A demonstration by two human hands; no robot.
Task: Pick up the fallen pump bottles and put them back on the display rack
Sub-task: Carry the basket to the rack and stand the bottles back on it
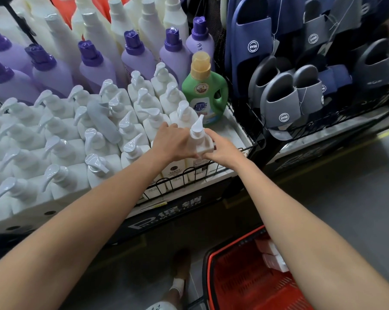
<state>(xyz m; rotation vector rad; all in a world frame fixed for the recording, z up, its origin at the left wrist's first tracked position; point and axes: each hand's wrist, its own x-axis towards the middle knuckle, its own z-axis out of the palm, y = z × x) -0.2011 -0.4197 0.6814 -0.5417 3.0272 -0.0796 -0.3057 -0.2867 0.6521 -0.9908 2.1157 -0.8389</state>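
Observation:
A white pump bottle (200,139) stands upright at the front right corner of the display rack (242,139). Both hands grip it: my left hand (173,142) wraps its left side and my right hand (220,148) presses its right side near the shoulder. Its nozzle points up and away from me. Several rows of identical white pump bottles (61,148) stand upright to the left. One white bottle (104,121) lies on its side on top of those rows.
A green detergent jug (203,95) stands just behind the held bottle. Purple and white bottles (135,52) fill the back rows. Slippers (283,101) hang on a rack to the right. A red shopping basket (251,276) sits on the floor below.

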